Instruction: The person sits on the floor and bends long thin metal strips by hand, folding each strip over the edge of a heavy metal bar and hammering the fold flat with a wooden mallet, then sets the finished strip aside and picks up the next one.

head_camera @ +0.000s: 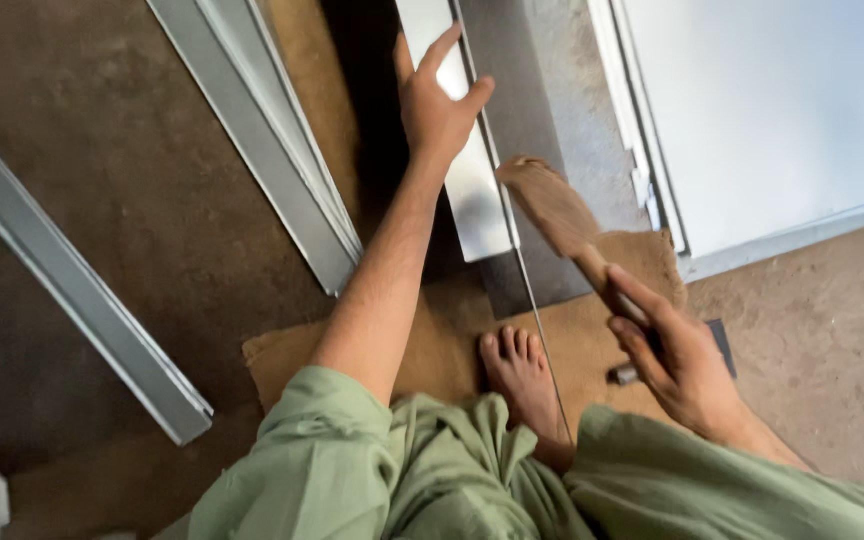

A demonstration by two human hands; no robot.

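Shiny metal strip [472, 170] lies on the floor beyond your bare foot [524, 380] — your left hand [437, 105] presses flat on its far part, fingers [442, 48] spread. Your right hand [677, 360], right of the foot, grips a wooden mallet [557, 210], fingers wrapped round the handle — its head hangs blurred beside the strip's near end.

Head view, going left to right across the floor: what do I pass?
Long grey metal channel → stack of metal profiles → left hand on a shiny metal strip → wooden mallet → right hand → white framed panel.
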